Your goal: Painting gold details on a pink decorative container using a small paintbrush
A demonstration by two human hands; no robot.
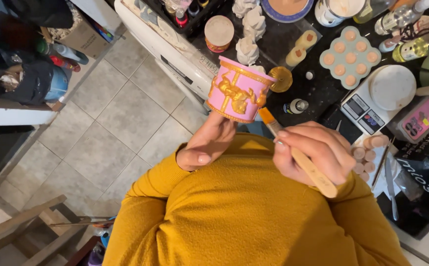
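Brushwork is in hand at the centre of the frame. Left hand (207, 145) is closed around the base of a pink pot (237, 89) with raised gold figures and gold rims, holding it tilted above a yellow sweater (234, 216). Right hand (318, 150) is closed in a pen-like pinch on a wooden-handled brush (298, 155), whose orange bristle tip sits just beside the lower gold rim of the pot, at or near contact; actual touch cannot be confirmed.

Judgement on good practice: keep the pot steady from below with fingers off the painted wall, load the tip lightly, and draw short strokes along the raised relief so gold does not stray onto the pink ground. Turning the pot toward the brush, not stretching the wrist, should give cleaner edges.

Noted at upper right: a kitchen scale (379, 101) on the dark worktop (323, 88), a pale mould tray (351, 55) and small bottles (406, 17).
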